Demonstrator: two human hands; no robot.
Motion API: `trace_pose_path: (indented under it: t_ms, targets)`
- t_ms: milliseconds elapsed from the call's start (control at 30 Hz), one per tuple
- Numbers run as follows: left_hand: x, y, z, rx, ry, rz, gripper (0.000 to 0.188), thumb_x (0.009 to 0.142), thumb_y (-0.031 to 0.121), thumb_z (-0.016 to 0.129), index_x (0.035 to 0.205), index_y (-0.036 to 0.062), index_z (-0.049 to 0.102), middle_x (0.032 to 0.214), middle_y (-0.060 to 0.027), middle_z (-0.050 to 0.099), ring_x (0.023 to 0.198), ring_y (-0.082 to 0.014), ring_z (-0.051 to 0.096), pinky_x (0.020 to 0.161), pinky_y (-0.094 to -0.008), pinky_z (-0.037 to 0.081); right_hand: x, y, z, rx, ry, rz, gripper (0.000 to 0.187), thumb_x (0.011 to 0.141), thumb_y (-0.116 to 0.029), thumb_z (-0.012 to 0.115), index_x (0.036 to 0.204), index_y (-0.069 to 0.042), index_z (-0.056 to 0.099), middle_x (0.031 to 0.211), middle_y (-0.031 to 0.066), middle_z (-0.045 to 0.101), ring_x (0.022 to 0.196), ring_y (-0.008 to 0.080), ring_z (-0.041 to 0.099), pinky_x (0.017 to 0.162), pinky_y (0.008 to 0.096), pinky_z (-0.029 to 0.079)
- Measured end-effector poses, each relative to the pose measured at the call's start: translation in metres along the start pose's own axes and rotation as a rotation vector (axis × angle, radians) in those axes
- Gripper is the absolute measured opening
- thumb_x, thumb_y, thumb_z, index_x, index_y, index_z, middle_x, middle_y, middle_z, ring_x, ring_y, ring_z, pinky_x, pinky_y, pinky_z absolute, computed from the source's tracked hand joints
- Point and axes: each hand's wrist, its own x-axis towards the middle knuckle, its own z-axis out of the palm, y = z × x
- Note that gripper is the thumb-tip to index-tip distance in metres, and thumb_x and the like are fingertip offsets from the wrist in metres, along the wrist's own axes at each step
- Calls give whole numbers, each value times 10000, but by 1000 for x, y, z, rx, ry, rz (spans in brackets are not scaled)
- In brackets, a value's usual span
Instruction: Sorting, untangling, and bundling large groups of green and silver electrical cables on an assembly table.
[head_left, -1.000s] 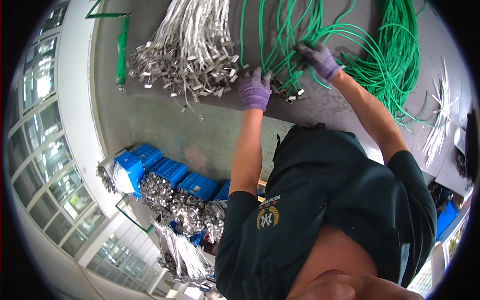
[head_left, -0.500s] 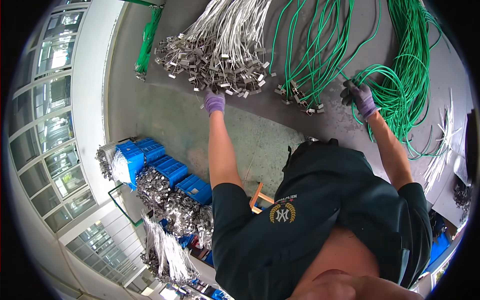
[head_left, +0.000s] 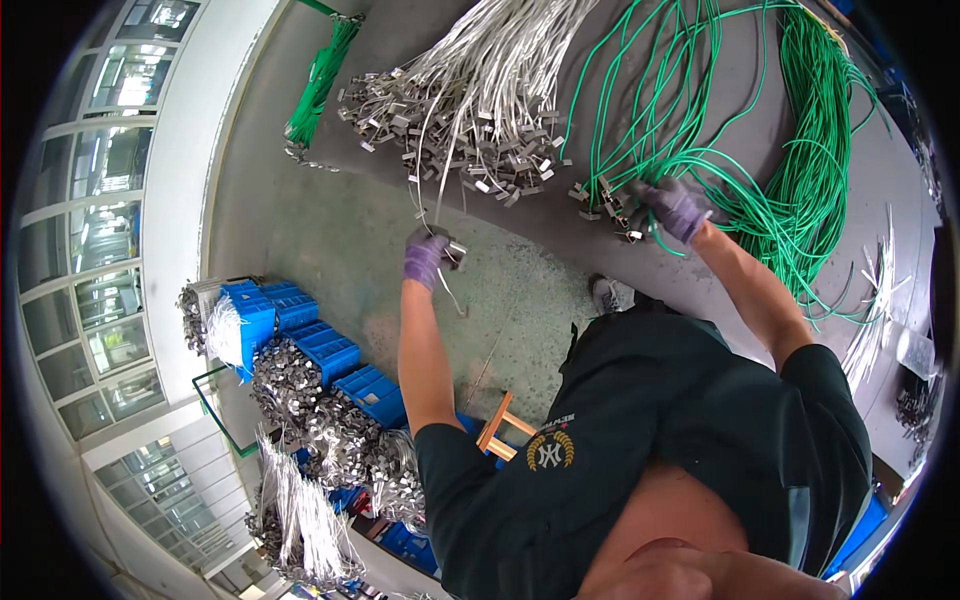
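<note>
My left hand (head_left: 425, 258), in a purple-and-grey glove, is closed around thin white cables (head_left: 424, 165) at their metal-block ends. It is over the floor, off the table's near edge. The cables run up from it to a large heap of white cables (head_left: 500, 75) with grey metal end blocks. My right hand (head_left: 675, 208), gloved alike and blurred, is closed on green cables (head_left: 715, 165) that stretch right toward a thick green bundle (head_left: 815, 130). It is right beside the metal end pieces (head_left: 610, 208) of several loose green cables; whether it touches them is unclear.
The grey table (head_left: 740, 130) fills the upper right. Loose white strips (head_left: 875, 300) lie at its right side. A smaller green bundle (head_left: 320, 85) hangs at the far left. Blue crates (head_left: 325, 350) and heaps of metal-ended pieces (head_left: 340, 425) stand lower left, near a wooden stool (head_left: 508, 430).
My left hand has drawn white cables out of the heap toward me, over the floor. My right hand has moved left with green cables to the metal ends. The view has shifted slightly.
</note>
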Motion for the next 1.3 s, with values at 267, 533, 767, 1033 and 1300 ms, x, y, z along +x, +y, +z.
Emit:
trace_pose_path:
  t_ms: [267,533,767,1033,1300]
  targets:
    - [-68,9,24,-106,35,3,179,712,-87,485,861,-4,540,865,-153,615,714,-270,643,583,-385,583,39,27,85,-158,-370,36,243,895,-244,502,951,-10,530,835,144,643,572,211,645,426,253,480]
    - [-27,-8,29,74,16,56,137,728,64,575,856,28,610,770,-130,637,726,-253,648,581,-390,524,31,48,149,-263,-545,157,246,856,-207,542,965,10,581,881,113,667,655,203,667,499,286,507]
    - [2,16,25,1115,-70,285,277,773,297,580,830,36,650,737,-173,639,663,-318,622,631,-401,498,10,58,126,-280,-513,186,233,843,-197,550,954,3,595,891,111,664,677,203,663,527,288,503]
    - [-9,76,44,212,-143,-91,143,772,181,586,738,45,612,575,-80,606,348,-115,466,321,-275,355,8,58,114,-295,-470,154,257,851,-190,565,1023,-1,589,1033,113,626,784,237,661,572,311,521]
    - [-16,83,69,-190,-162,-165,116,815,172,580,898,95,607,763,-73,660,406,-68,452,332,-193,314,31,62,136,-261,-483,-179,280,876,-256,561,998,-8,605,949,94,656,821,202,638,631,335,523]
